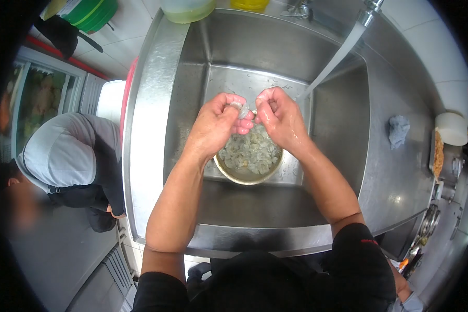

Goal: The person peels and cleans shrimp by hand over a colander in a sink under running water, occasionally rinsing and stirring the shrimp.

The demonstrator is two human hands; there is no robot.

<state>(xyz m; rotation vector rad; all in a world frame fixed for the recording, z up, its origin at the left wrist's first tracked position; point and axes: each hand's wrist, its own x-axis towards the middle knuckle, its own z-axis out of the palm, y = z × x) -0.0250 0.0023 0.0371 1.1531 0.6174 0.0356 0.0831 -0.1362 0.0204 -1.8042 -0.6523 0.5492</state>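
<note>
My left hand [216, 120] is closed, with a raw grey shrimp [240, 109] pinched between thumb and fingers. Close beside it, my right hand [282, 118] is also closed, its thumb and fingertips pressed together near the shrimp. Whatever sits in the right fingers is too small to make out. Both hands are wet and held over a round metal bowl [246, 182] in the sink. Many pale, translucent shrimps [255, 151] fill much of the bowl, partly hidden by my hands.
The bowl stands in a deep steel sink [333, 171]. A tap [366, 18] hangs at upper right, with a whitish stream [338, 57] below it. A crumpled cloth [399, 131] lies on the right ledge. A translucent container [188, 10] is at the back; another person [62, 151] bends at left.
</note>
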